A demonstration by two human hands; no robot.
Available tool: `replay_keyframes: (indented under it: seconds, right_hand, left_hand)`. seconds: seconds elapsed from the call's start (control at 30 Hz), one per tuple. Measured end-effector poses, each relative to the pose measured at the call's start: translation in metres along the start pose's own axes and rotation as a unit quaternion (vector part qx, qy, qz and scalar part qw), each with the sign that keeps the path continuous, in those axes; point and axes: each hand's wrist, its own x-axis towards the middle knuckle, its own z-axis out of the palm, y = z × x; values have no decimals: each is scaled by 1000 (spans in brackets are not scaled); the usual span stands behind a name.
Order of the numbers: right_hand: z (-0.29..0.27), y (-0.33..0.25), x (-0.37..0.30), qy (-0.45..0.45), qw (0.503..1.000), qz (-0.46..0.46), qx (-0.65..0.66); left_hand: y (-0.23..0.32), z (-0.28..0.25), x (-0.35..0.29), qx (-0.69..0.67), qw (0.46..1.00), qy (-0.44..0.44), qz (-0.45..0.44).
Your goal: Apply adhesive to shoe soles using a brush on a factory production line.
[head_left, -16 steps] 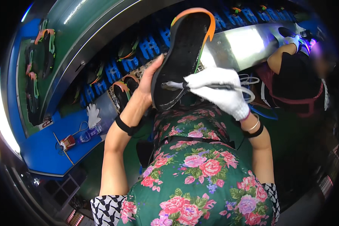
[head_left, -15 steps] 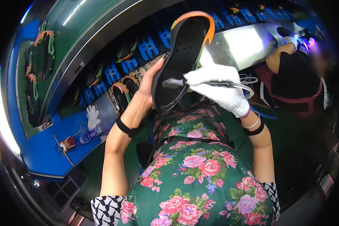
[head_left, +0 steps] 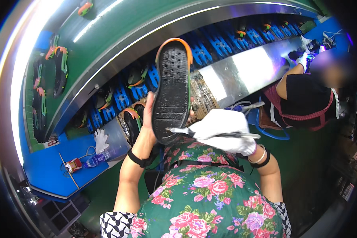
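My left hand (head_left: 147, 121) is bare and wrapped around a black shoe sole (head_left: 170, 95) with an orange rim at its far end. The sole stands lengthwise before me, its holed, ribbed black face in view. A white knitted glove covers my right hand (head_left: 222, 129), which grips a slim pen-like brush (head_left: 182, 130). Its pale, flat tip touches or hovers just over the near end of the sole; contact is not certain. The back of the handle sticks out on the right side of the glove.
Behind the sole runs a metal ledge (head_left: 242, 85) beside blue racks (head_left: 216, 43). More soles (head_left: 131, 123) lie left of it. The blue table (head_left: 47, 160) holds a white glove (head_left: 100, 139) and a bottle (head_left: 94, 160). A co-worker (head_left: 305, 87) sits at right.
The sole has come lower and turned more upright, its black face now toward me. My right hand has moved down with the brush, whose tip shifted to the sole's near end.
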Motion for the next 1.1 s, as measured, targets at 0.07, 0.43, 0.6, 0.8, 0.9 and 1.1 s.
replay_keyframes:
  seconds: [0.07, 0.43, 0.6, 0.8, 0.9, 1.1]
  right_hand:
    - [-11, -10, -5, 86, 994, 31, 63]
    - [14, 55, -46, 262, 923, 203, 196]
    - [25, 79, -59, 254, 919, 248, 170]
    - [16, 96, -83, 290, 887, 266, 242]
    - [12, 101, -91, 287, 899, 251, 218]
    - [-13, 111, -100, 273, 898, 258, 230]
  left_hand:
    - [9, 11, -11, 105, 992, 5, 68]
    - [202, 65, 20, -2, 953, -85, 289]
    - [208, 46, 38, -65, 936, 16, 344]
    - [201, 55, 27, -39, 936, 52, 346]
    - [221, 45, 26, -11, 938, 32, 344]
    - [171, 104, 43, 173, 965, 84, 175]
